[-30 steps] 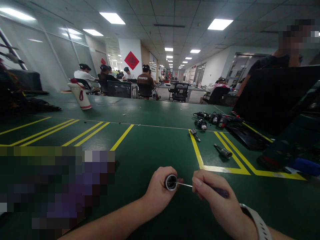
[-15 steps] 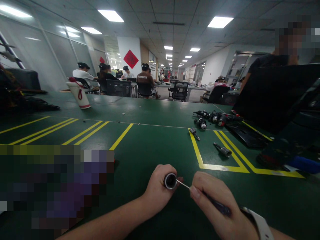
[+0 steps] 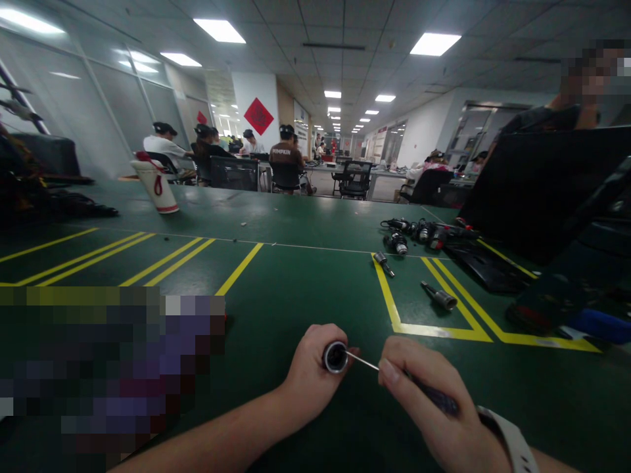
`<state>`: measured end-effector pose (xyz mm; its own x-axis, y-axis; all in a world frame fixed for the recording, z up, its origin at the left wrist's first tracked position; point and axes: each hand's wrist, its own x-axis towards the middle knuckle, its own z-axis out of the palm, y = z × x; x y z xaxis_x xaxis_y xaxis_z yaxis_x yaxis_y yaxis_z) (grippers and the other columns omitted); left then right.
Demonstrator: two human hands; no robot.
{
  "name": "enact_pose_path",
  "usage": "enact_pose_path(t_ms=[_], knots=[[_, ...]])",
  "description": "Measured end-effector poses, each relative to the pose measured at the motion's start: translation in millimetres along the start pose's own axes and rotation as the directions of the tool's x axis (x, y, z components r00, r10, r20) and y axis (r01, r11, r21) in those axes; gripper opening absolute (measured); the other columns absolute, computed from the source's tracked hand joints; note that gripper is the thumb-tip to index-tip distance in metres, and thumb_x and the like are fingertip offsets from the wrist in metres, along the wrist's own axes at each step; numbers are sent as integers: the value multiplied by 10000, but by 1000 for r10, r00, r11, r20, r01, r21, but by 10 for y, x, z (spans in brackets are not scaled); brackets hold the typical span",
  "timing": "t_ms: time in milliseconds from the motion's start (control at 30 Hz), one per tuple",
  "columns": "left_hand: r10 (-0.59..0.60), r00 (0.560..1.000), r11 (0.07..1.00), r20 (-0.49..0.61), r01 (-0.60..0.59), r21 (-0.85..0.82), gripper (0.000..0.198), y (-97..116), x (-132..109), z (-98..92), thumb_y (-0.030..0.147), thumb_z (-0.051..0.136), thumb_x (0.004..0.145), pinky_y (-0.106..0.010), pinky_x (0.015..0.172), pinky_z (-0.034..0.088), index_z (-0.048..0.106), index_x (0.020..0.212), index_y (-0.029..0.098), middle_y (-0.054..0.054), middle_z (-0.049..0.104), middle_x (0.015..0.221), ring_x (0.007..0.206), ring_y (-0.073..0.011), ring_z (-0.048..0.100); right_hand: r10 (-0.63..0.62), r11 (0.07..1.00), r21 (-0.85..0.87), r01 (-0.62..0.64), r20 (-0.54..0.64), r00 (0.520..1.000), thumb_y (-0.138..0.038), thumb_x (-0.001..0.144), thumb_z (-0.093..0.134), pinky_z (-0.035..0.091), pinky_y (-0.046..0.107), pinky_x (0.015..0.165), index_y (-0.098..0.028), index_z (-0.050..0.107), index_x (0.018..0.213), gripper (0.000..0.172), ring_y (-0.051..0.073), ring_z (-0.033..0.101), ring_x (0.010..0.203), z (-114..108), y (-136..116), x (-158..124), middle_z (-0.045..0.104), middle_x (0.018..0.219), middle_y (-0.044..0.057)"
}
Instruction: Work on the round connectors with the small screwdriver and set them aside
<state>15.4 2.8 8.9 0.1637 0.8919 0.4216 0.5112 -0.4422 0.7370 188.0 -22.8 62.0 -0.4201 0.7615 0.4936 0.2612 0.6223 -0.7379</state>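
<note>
White lettering ending in "MPKIN" crosses the back of a brown shirt (image 3: 286, 157) in the background; the mark on the red diamond (image 3: 258, 116) on the pillar is too dim to read. A white cup (image 3: 162, 190) with a red design stands toward the left on the green table (image 3: 296, 289) (its contents are hidden).

The left hand (image 3: 313, 378) is closed around a dark cylindrical connector (image 3: 336, 357), its round, hollow mouth facing the camera — dark inside, details unclear. The right hand (image 3: 428, 397) grips a thin-shafted tool (image 3: 362, 360) by its dark handle, the tip at the connector's right rim; whether it goes inside, I cannot tell. Beyond, two loose connector parts (image 3: 440, 296) lie by yellow tape (image 3: 444, 334) — near a cluster of black fittings (image 3: 424, 233).
</note>
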Motion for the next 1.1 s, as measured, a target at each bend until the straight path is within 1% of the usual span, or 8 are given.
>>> enact_pose_path(t_ms=[167,367,500,600,767,867,967,1100], knots=[[15,1000,1000,7,-15,24,181,1,-7,-4,220,613,755,-274,609,370,486,628,196,29,538,603,597,-141,490,-38,999,7,37,30,999,-210,920,406,341,267,532,-193,484,658,274,135,442,565,14,-11,0,453,604,-11],[16,1000,1000,18,-16,-14,163,66,11,-31,227,587,739,-280,592,374,487,615,194,13,545,589,590,-154,499,186,949,260,-178,-7,982,-296,915,479,327,258,530,-190,536,657,284,132,442,572,62,207,-7,463,600,-25],[18,1000,1000,9,-18,-19,156,76,6,-35,204,593,725,-268,573,371,490,607,197,24,543,581,570,-141,495,272,891,382,-247,-13,962,-330,911,495,328,257,529,-188,551,653,300,136,443,581,83,268,2,466,598,-24],[27,1000,1000,8,-27,-4,166,55,-2,-28,204,599,729,-265,573,371,490,604,199,33,540,574,561,-135,493,235,924,316,-215,-26,972,-326,913,486,323,258,520,-191,542,651,300,135,439,568,62,197,5,463,592,-25],[21,999,996,40,-25,83,179,31,1,-15,208,601,761,-268,599,366,494,618,197,32,546,597,594,-141,502,52,993,106,-54,18,998,-271,922,440,320,263,524,-189,516,647,297,130,438,559,20,46,-8,458,601,-19],[27,998,996,57,-32,87,183,43,5,-28,200,593,767,-268,603,362,488,618,194,30,539,598,600,-142,501,94,981,164,-99,36,995,-285,914,457,317,260,522,-188,520,632,305,127,431,553,32,80,-6,455,591,-23],[42,997,998,66,-45,48,180,51,2,-43,200,593,759,-269,597,362,482,617,193,28,529,591,586,-141,491,244,905,355,-236,23,969,-308,889,508,311,254,517,-183,546,617,302,126,423,555,60,158,25,456,574,-28],[5,998,1000,56,-6,5,182,36,-5,-31,200,605,747,-269,592,367,482,613,193,20,535,598,589,-145,492,447,710,589,-387,48,893,-334,843,566,298,243,495,-172,557,600,292,117,391,538,96,190,80,457,574,-28]])
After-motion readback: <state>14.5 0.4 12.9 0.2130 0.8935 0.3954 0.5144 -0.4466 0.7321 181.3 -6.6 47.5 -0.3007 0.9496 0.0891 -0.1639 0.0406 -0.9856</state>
